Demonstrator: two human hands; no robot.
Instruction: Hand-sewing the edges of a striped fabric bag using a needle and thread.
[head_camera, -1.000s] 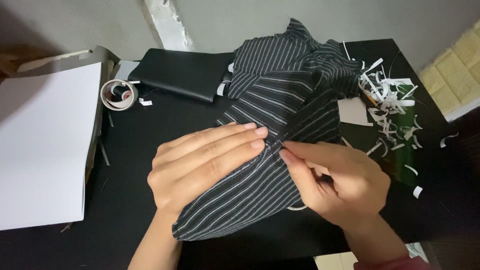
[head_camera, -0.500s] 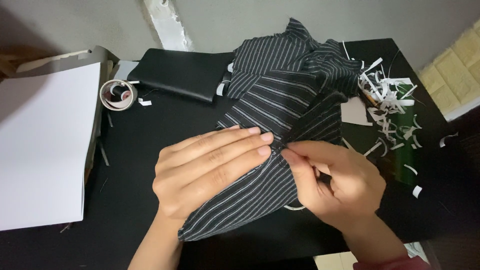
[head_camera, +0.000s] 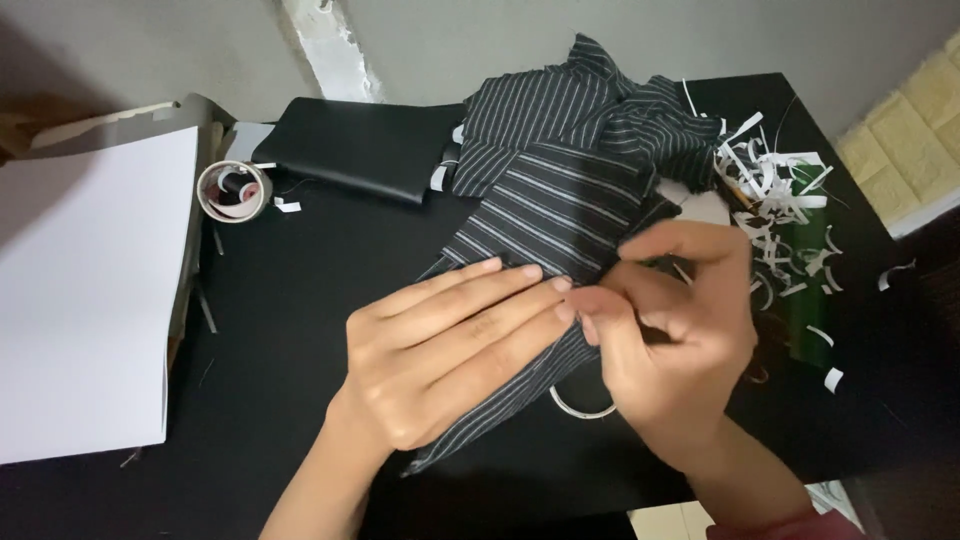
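A black cloth with thin white stripes (head_camera: 560, 190) lies bunched on the black table (head_camera: 330, 260), trailing toward me. My left hand (head_camera: 440, 350) rests flat on its near part, fingers stretched together and pressing it down. My right hand (head_camera: 670, 330) sits just to the right, fingertips pinched at the cloth's edge beside my left fingertips. What the pinch holds is too small to tell. A white ring (head_camera: 580, 405) peeks out under the cloth between my wrists.
A big white sheet (head_camera: 85, 300) covers the table's left side. A roll of tape (head_camera: 233, 190) and a black flat case (head_camera: 365, 160) lie at the back. Several white paper scraps (head_camera: 780, 190) are scattered at the right, near a green object (head_camera: 805, 310).
My right hand has lifted and curled more over the cloth's edge. The near end of the cloth has shifted slightly right under my left hand.
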